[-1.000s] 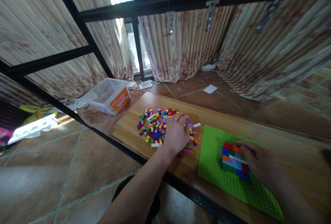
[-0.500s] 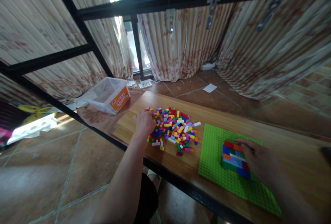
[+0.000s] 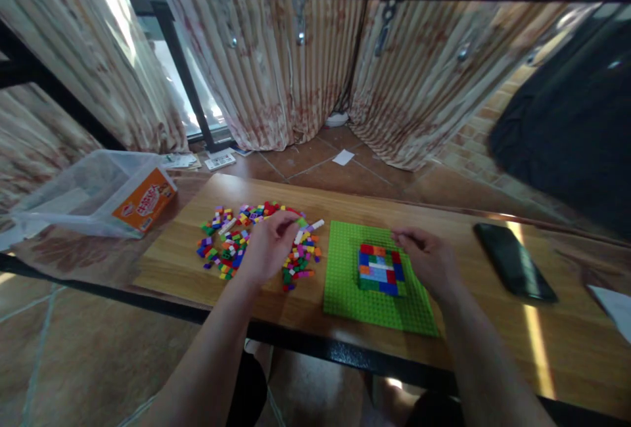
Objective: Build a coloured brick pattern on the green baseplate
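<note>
Left hand (image 3: 269,246) is hovering over small multicoloured plastic bricks (image 3: 231,249) at left, right hand (image 3: 431,259) beside the rectangular multicoloured brick block (image 3: 380,270) on the square green plastic baseplate (image 3: 345,295); cannot tell either grip's closure; apparently selecting bricks, next move requiring a secure pinch.

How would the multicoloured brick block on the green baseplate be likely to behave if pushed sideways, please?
The brick block would probably resist sliding, as the green baseplate beneath it is studded. It looks low and broad, so tipping seems unlikely. Its patchwork of colours suggests many small pieces, so a hard push might break some loose.
</note>
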Motion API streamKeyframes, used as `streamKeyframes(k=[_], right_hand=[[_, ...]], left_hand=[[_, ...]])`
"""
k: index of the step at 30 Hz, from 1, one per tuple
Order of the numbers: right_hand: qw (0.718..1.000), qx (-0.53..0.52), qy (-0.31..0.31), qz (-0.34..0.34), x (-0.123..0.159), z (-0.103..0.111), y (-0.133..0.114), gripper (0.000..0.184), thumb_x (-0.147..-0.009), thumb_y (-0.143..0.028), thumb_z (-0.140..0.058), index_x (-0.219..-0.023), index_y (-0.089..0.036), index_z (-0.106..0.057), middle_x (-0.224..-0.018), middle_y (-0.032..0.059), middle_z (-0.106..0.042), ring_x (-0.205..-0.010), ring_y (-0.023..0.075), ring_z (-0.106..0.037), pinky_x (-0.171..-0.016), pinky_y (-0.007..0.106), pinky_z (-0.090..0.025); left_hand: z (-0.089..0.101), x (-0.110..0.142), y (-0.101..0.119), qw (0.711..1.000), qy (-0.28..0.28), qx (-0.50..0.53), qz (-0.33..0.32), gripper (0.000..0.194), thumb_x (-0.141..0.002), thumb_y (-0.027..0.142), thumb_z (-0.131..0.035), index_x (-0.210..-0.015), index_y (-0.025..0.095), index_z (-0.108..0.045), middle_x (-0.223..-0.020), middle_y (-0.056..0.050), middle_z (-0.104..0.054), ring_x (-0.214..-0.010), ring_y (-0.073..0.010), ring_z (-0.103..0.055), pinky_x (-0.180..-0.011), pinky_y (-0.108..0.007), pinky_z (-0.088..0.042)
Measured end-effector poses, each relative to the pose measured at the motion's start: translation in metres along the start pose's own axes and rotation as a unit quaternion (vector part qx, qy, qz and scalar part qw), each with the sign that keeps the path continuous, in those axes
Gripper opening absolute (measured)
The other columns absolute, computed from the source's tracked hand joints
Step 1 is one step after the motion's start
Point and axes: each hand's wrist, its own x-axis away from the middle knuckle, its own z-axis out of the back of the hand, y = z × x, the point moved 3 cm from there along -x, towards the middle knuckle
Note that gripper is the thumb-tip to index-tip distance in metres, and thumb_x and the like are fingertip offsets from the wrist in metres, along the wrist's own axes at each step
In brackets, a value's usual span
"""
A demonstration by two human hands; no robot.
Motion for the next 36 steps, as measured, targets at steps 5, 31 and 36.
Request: streamKeyframes(k=[5,31,36], right_hand=[[0.992,-0.079,-0.074,0.064,0.016,-0.007,-0.027,0.026,-0.08,-0.039,-0.064,-0.097,-0.022,-0.072,-0.095,0.0057,-0.073,-0.087,0.0206,-0.068,-0.083,0.039,-0.054],[0.994,-0.022,-0.103,-0.014,0.01,0.018,0.02,0.033,-0.074,-0.043,-0.069,-0.095,-0.019,-0.073,-0.091,0.0069,-0.072,-0.082,0.0199,-0.065,-0.077,0.037,-0.052],[0.992,0.029,-0.115,0.032,0.01,0.014,0.017,0.026,-0.076,-0.039,-0.068,-0.094,-0.021,-0.074,-0.097,0.0064,-0.071,-0.09,0.0209,-0.065,-0.083,0.038,-0.05]], left_hand=[[-0.073,0.016,0.031,0.978,-0.123,0.166,-0.009,0.017,-0.086,0.024,-0.056,-0.094,0.017,-0.068,-0.084,-0.003,-0.07,-0.074,-0.0142,-0.063,-0.068,-0.027,-0.049],[-0.112,0.005,0.037,0.99,-0.105,0.082,0.056,0.019,-0.082,0.02,-0.057,-0.098,0.015,-0.067,-0.096,-0.006,-0.072,-0.074,-0.0155,-0.064,-0.072,-0.03,-0.051],[-0.112,0.007,0.039,0.989,-0.129,0.059,0.049,0.022,-0.083,0.02,-0.057,-0.102,0.015,-0.067,-0.098,-0.006,-0.072,-0.075,-0.0155,-0.064,-0.072,-0.03,-0.051]])
